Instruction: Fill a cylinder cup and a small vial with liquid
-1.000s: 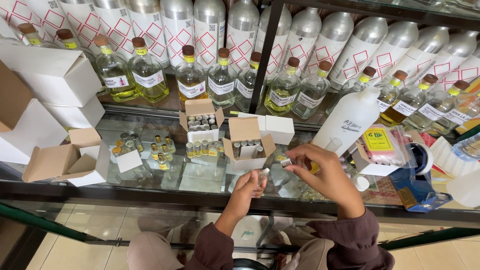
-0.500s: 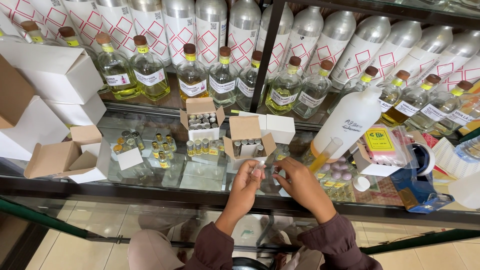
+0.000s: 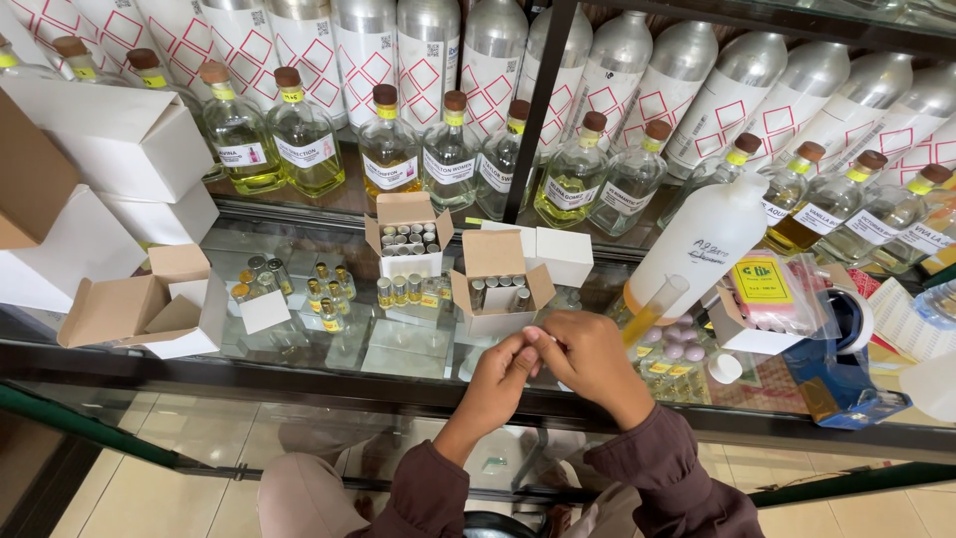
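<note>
Head view: a small vial [image 3: 551, 344] is pinched between the fingertips of the left hand [image 3: 501, 377] and right hand [image 3: 596, 361] — both closed on it — above the glass counter [image 3: 299, 349], just below an open box [image 3: 495, 286] of vials.

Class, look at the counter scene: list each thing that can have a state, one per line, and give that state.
Left hand: fingers pinched together against the right hand.
Right hand: closed on something small, hidden by the fingers.
Small box of vials: flaps open.
Second small box: flaps open, vials upright inside.
Brown-lined box: open, lying on its side.
Amber bottles: corked, upright.
White bottle: leaning.
</note>
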